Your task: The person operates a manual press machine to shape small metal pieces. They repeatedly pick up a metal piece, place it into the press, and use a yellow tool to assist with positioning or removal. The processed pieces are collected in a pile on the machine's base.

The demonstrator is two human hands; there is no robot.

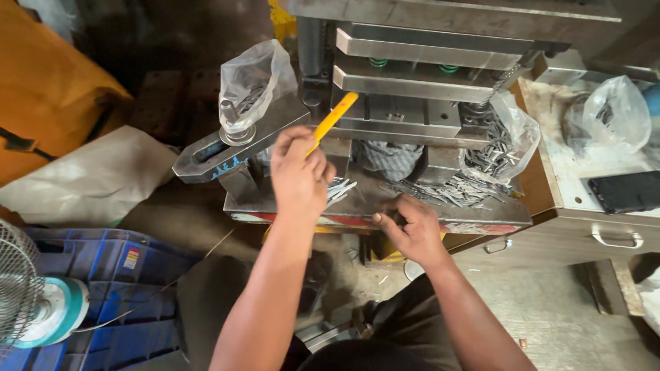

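A yellow stick (333, 119) is gripped in the clenched fingers of the left hand (298, 175), its far end angled up into the gap of the metal press (412, 82). The right hand (411, 227) is rested on the steel surface (371, 199), fingers curled on small metal strips (450, 189) heaped there. A clear plastic bag (251, 79) is seen just left of the press.

The flat grey steel press bed (440, 209) carries a loose heap of small thin metal strips (467, 187). Beside it, a pale worn table (560, 165) bears a black phone (627, 191) and a clear plastic bag (608, 113).
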